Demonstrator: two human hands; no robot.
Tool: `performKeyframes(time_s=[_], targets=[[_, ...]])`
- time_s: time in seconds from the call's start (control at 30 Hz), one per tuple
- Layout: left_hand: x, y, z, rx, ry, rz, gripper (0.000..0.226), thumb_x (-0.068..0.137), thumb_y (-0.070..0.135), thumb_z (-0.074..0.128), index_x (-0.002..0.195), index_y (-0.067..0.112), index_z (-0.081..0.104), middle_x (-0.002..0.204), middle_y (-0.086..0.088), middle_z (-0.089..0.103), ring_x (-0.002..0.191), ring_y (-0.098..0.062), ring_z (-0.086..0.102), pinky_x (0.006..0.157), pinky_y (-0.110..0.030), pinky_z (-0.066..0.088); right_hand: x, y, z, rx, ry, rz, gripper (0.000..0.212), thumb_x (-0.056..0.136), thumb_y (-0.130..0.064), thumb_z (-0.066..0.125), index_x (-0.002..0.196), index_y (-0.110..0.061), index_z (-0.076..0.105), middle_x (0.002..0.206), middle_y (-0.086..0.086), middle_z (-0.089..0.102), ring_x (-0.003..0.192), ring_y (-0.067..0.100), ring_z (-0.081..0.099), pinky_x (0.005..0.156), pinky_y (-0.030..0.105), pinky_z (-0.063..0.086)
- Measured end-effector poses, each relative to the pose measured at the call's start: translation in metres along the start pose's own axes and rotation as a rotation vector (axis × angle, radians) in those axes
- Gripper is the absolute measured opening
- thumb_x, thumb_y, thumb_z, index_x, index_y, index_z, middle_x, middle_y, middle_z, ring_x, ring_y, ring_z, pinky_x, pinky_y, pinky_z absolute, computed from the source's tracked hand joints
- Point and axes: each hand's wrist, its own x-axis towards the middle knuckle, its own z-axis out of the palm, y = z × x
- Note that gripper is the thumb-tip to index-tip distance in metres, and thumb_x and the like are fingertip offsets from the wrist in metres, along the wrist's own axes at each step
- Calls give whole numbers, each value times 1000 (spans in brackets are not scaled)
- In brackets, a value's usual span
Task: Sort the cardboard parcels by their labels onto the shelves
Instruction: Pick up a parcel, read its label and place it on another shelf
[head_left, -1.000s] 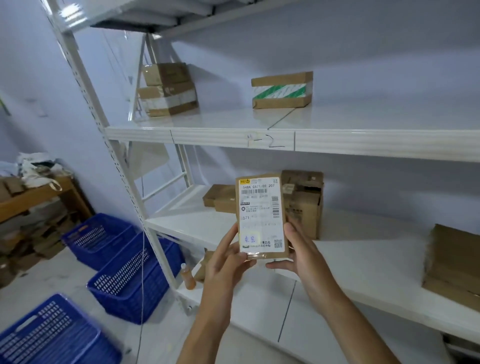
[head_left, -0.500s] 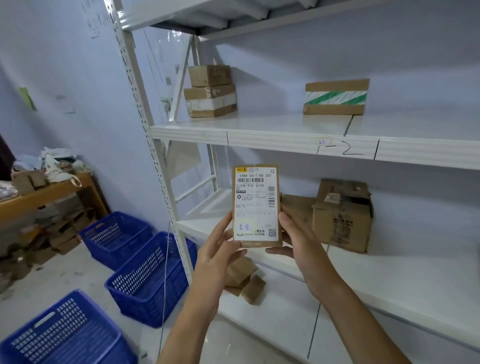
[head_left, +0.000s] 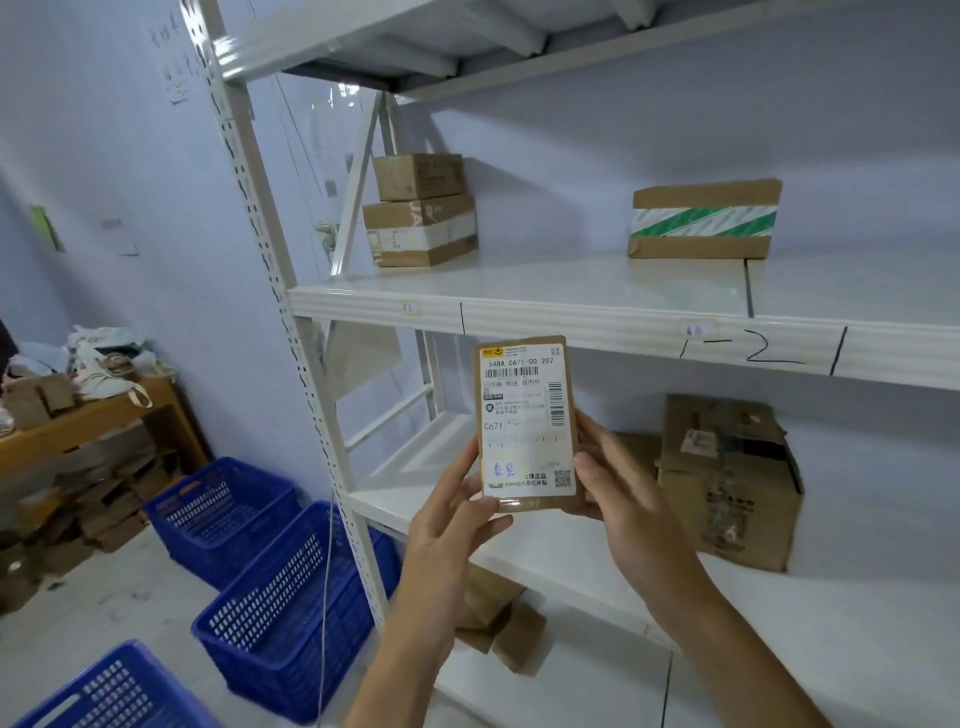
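Cardboard, a slim parcel (head_left: 524, 423) stood upright, label facing the person, long axis vertical, below the shelf edge marked "1-2" (head_left: 748, 347). Left hand (head_left: 447, 525) and right hand (head_left: 618, 499) pinched its lower corners, equally near.

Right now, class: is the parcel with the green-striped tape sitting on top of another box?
No: the parcel with green-striped tape rests alone on the shelf, well apart from the two stacked boxes at its left end.

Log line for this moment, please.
stage: reading label | parcel: upright, label facing camera | left hand + right hand: both gripping parcel | placed: not yet
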Motion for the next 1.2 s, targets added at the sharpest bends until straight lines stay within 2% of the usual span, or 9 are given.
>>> performKeyframes(time_s=[0.17,0.3,0.47,0.57,0.67,0.83,0.97,1.1,1.2], targets=[[49,2,3,20,-21,75,49,105,10,47,145,35,56,127,6,76,120,-16,70,102,-36,58,35,3,-6,-57,8,-35,41,107,-28,46,136,-58,48,120,-28,70,112,-8,66,86,11,55],[68,3,-3,7,-6,130,48,105,13,48,145,38,56,129,12,74,120,-11,70,100,-27,58,57,3,2,-104,22,-64,36,105,-35,49,135,-53,50,128,-25,66,115,-9,63,86,6,51],[99,15,-17,26,-2,224,45,105,16,50,143,38,57,119,18,77,109,-4,73,83,-18,60,84,-4,21,-121,67,-138,33,103,-41,49,136,-49,52,134,-23,62,120,-12,57,93,5,48],[126,25,-27,64,-13,323,45,103,29,49,146,42,50,122,27,73,109,-2,73,80,-19,61,103,-9,34,-130,83,-163,34,103,-44,48,136,-52,51,137,-26,60,125,-13,54,99,6,45],[154,34,-42,41,-61,386,58,92,39,50,150,35,46,126,22,72,112,-2,72,83,-20,61,125,-14,53,-156,125,-186,36,104,-37,47,138,-50,51,140,-21,60,129,-8,53,104,11,45],[204,42,-78,43,-137,467,57,97,42,53,152,28,47,136,7,71,116,-14,73,82,-32,64,160,-18,91,-172,248,-205,37,107,-30,47,142,-41,52,139,-19,62,124,-10,55,90,-1,42],[241,55,-110,37,-196,540,54,97,37,54,149,23,52,135,7,72,115,-12,73,89,-37,62,183,-22,126,-175,308,-271,39,107,-28,49,144,-39,51,140,-18,62,131,-5,53,96,2,43],[282,75,-125,74,-208,591,44,103,30,55,145,20,60,131,7,74,107,-6,74,87,-29,60,210,-38,145,-233,366,-283,39,107,-32,49,145,-38,49,145,-14,57,130,-2,53,92,3,45],[318,94,-126,138,-230,648,36,107,24,54,142,23,63,124,12,75,108,-5,73,85,-24,60,238,-59,150,-335,419,-256,40,107,-32,48,147,-34,46,146,-7,54,128,7,55,94,17,45]])
